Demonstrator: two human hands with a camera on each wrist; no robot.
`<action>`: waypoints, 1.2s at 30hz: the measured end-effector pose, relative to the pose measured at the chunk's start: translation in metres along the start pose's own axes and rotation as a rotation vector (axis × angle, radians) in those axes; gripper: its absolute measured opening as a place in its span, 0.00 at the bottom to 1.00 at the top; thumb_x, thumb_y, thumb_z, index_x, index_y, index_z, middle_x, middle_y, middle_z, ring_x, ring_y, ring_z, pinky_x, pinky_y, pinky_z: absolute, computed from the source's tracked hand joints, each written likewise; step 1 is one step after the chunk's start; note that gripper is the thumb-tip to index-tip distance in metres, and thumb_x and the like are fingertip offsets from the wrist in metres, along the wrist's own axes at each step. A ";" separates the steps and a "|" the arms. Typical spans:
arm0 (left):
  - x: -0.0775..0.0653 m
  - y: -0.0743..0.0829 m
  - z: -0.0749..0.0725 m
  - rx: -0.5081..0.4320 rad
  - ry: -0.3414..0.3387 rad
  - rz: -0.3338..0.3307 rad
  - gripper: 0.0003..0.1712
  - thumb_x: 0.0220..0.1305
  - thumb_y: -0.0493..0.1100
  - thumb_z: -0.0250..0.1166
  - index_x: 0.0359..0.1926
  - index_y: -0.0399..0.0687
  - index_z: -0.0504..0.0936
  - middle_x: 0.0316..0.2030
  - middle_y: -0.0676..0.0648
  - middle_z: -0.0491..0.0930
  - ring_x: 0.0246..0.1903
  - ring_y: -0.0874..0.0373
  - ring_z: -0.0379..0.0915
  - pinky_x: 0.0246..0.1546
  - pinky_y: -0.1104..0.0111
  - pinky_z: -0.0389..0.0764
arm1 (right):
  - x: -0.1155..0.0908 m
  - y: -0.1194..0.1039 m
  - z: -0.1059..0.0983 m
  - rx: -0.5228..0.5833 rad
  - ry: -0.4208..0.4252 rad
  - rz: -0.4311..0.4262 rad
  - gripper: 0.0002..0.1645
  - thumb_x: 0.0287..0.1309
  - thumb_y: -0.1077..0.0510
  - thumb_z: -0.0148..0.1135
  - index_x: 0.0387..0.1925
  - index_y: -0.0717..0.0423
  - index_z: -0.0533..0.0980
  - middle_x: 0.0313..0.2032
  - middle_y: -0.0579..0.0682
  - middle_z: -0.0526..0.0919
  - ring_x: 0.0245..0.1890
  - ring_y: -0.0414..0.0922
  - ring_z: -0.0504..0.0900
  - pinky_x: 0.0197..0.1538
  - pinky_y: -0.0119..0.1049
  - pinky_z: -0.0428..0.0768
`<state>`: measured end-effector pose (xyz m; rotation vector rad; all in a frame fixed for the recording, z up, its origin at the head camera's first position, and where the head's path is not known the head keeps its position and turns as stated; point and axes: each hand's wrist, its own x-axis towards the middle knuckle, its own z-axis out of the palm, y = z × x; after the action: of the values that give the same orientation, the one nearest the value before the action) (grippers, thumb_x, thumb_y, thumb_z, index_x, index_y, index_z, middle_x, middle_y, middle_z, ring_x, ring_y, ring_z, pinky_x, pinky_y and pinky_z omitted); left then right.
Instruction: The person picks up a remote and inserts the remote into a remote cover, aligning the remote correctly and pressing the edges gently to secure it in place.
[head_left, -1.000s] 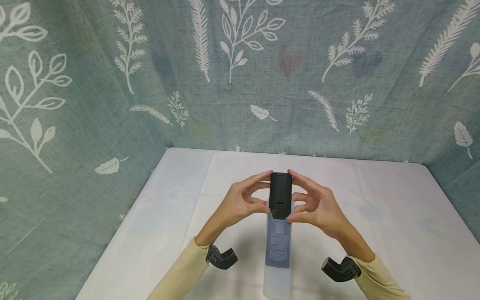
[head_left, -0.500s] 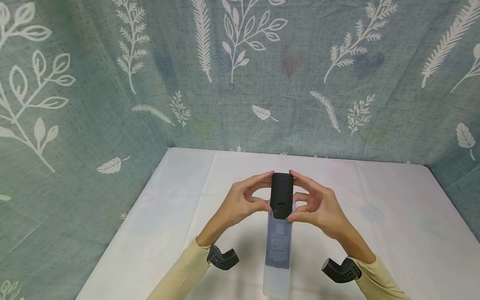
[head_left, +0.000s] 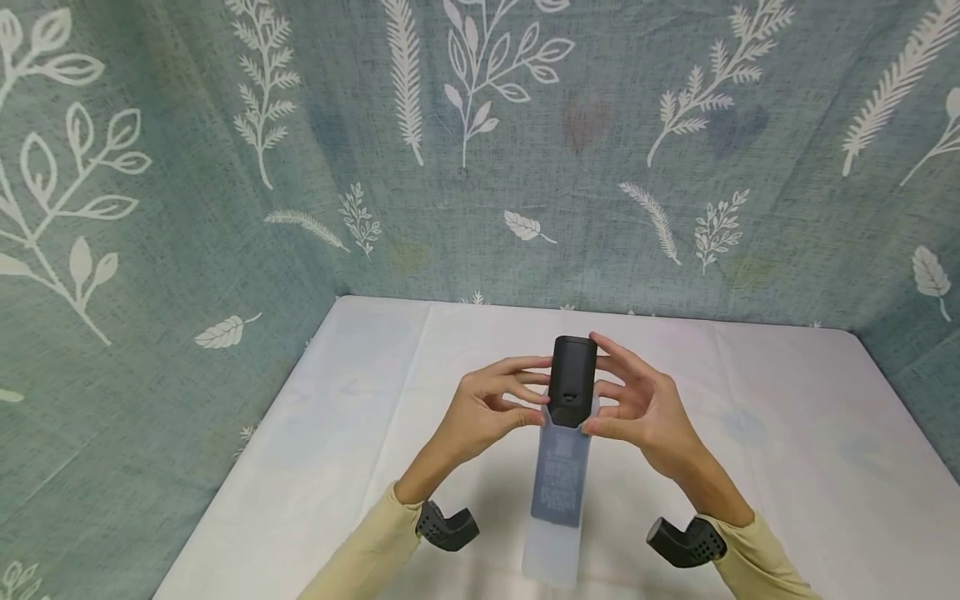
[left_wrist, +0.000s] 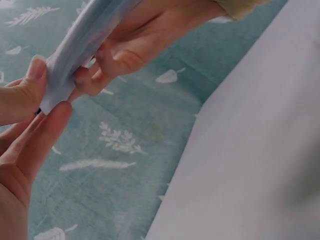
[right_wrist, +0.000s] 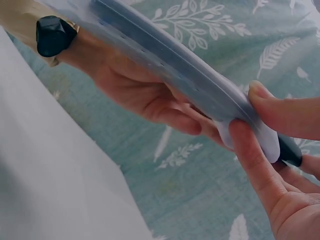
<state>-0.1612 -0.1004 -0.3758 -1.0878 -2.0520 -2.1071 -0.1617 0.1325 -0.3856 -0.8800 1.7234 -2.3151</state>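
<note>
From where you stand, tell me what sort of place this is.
Probably a small screened-off workspace set up for filming: leaf-print fabric hangs at the back and both sides of a white-topped table, and black devices that look like cameras sit on both wrists.

Cannot read the tiny print [head_left: 558, 481] on the blue panel [head_left: 557, 514]. Lose the near end of the translucent sheath [head_left: 552, 553], and parts of the left hand [head_left: 483, 408] and right hand [head_left: 641, 408], beyond the wrist views' edges. Glimpse only a speck of the black handle [head_left: 572, 379] in the left wrist view; find a blurred dark patch [left_wrist: 307, 177] there, perhaps shadow.
</note>
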 end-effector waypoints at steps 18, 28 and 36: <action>0.005 0.013 -0.005 0.223 -0.107 0.048 0.09 0.46 0.24 0.70 0.23 0.34 0.78 0.57 0.32 0.71 0.54 0.44 0.73 0.49 0.61 0.79 | -0.009 0.007 0.004 -0.047 -0.135 0.086 0.56 0.42 0.79 0.67 0.71 0.61 0.52 0.59 0.66 0.66 0.42 0.49 0.81 0.38 0.47 0.84; 0.005 -0.007 -0.016 0.120 -0.149 -0.003 0.09 0.46 0.25 0.70 0.24 0.37 0.79 0.63 0.39 0.65 0.56 0.45 0.71 0.48 0.60 0.80 | -0.016 0.012 0.009 -0.154 -0.045 -0.095 0.39 0.42 0.79 0.68 0.60 0.71 0.68 0.61 0.59 0.70 0.43 0.47 0.82 0.38 0.44 0.84; 0.003 -0.006 -0.018 0.066 -0.140 0.012 0.07 0.48 0.27 0.70 0.24 0.36 0.79 0.64 0.37 0.64 0.56 0.43 0.71 0.46 0.57 0.81 | -0.016 0.016 0.012 -0.173 -0.087 -0.277 0.16 0.43 0.83 0.62 0.34 0.68 0.81 0.64 0.72 0.59 0.44 0.49 0.81 0.42 0.41 0.84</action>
<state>-0.1747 -0.1143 -0.3775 -1.2683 -2.1513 -1.9954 -0.1465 0.1240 -0.4040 -1.3062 1.8922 -2.2702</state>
